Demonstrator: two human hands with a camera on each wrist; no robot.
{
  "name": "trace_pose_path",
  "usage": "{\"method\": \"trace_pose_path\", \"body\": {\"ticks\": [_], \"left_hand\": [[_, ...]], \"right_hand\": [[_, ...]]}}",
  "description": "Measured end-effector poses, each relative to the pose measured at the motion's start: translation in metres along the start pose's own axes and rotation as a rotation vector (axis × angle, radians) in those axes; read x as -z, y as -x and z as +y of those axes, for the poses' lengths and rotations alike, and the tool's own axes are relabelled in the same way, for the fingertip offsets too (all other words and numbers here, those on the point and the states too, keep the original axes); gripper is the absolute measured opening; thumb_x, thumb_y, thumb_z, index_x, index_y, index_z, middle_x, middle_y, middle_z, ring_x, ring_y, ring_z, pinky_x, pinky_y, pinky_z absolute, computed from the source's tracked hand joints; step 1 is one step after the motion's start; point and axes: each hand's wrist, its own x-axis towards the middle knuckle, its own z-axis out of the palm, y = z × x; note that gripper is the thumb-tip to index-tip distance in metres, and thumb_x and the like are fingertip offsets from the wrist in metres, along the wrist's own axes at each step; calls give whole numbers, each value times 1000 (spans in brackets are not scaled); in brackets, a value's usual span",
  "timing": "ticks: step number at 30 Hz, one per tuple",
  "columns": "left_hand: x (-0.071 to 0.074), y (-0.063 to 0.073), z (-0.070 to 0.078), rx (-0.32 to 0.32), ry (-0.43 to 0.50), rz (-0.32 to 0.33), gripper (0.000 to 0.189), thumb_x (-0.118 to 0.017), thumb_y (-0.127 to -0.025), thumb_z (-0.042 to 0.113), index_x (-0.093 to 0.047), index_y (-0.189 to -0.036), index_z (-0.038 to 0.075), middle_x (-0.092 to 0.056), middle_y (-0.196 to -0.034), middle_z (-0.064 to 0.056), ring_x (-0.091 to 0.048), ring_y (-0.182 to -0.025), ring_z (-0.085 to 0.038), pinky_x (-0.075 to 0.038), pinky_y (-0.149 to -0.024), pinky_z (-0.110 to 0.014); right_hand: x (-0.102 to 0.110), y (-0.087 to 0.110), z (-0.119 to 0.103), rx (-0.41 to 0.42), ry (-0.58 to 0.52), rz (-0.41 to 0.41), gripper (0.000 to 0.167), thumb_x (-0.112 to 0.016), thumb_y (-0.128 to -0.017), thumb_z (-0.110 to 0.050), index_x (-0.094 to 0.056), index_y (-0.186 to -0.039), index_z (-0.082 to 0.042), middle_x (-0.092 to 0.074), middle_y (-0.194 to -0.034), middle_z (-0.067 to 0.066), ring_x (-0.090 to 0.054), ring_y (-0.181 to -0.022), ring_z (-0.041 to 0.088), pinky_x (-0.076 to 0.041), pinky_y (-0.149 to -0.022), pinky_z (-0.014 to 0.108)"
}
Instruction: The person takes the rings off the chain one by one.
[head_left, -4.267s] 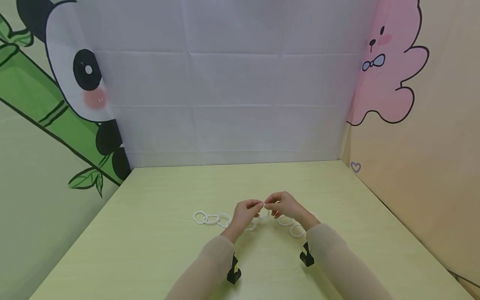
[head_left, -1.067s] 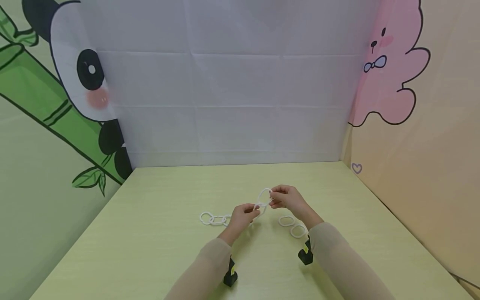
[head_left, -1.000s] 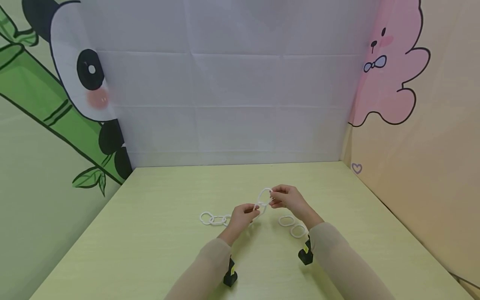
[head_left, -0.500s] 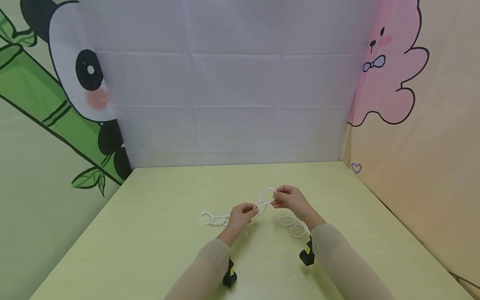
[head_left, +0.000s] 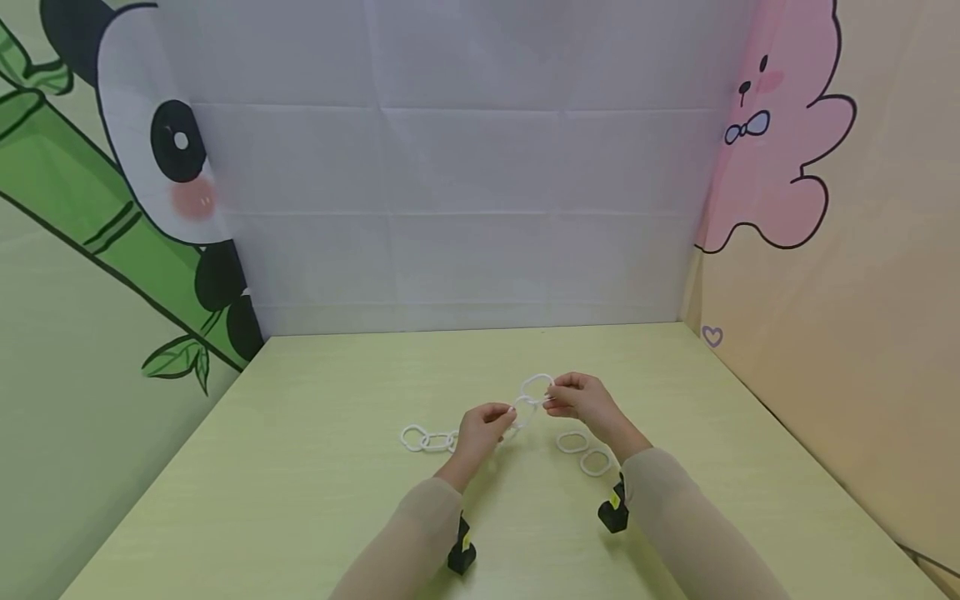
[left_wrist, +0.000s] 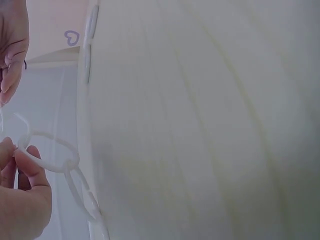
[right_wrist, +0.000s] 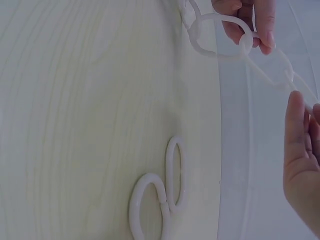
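Note:
A chain of white plastic oval links point(head_left: 431, 439) lies on the pale green table point(head_left: 315, 500), and its right end is lifted off the surface. My left hand point(head_left: 512, 412) pinches a raised link point(left_wrist: 50, 152) of that chain. My right hand point(head_left: 550, 398) pinches the adjoining link point(head_left: 536, 387), held a little higher and farther back. In the right wrist view the held links point(right_wrist: 225, 37) stretch between the left hand's fingers point(right_wrist: 250, 20) and my right hand point(right_wrist: 295, 107). Two joined loose links point(head_left: 585, 452) lie on the table under my right forearm, also shown as loose links point(right_wrist: 160, 195).
White, panda-printed and pink-printed walls enclose the table point(head_left: 750, 467) at the back and both sides. Black wrist camera mounts point(head_left: 462, 554) hang under both forearms, close above the tabletop.
Since four seconds ago the right hand has raised the end link up and back, and the chain shifted slightly right. Over the last second both hands hardly moved.

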Motion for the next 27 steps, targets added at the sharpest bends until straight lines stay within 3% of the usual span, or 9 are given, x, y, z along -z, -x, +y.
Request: {"method": "trace_pose_path", "body": {"ticks": [27], "left_hand": [[-1, -3, 6, 10, -34, 0, 25, -64, -88, 20, -68, -100, -2, -67, -89, -7, -55, -73, -11, -48, -61, -24]], "right_hand": [[-18, -3, 3, 21, 9, 20, 16, -60, -87, 1, -55, -99, 10, -62, -87, 15, -65, -73, 18, -54, -71, 31]]}}
